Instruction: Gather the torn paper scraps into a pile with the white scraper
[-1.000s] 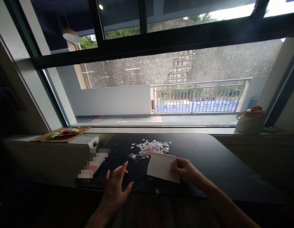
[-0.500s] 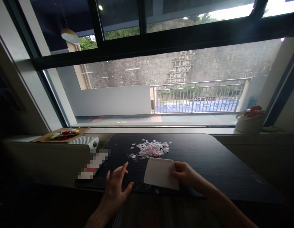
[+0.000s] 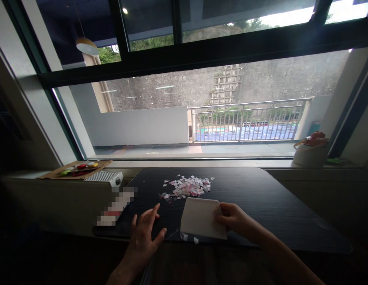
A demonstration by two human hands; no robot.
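Note:
My right hand [image 3: 231, 217] grips the right edge of a pale, flat, roughly square sheet [image 3: 201, 218], perhaps card or folded paper, thumb on top and fingers partly hidden. It lies low over the near part of the dark table [image 3: 269, 206]. To its left, my left hand [image 3: 147, 228] hovers with fingers spread, holding nothing. Just beyond the sheet is a heap of small white and pink paper scraps [image 3: 189, 187]. A few loose scraps [image 3: 196, 240] lie at the table's near edge, below the sheet.
A blurred-out flat item [image 3: 117, 208] lies on the table's left edge. On the sill to the left are a brown board with colourful pieces [image 3: 79, 169] and a white grated box [image 3: 106, 178]. A white bucket [image 3: 311, 152] stands at the right before the large window.
My right hand and the sheet have shifted slightly to the right, uncovering another scrap near the table's front edge. My left hand stays almost still.

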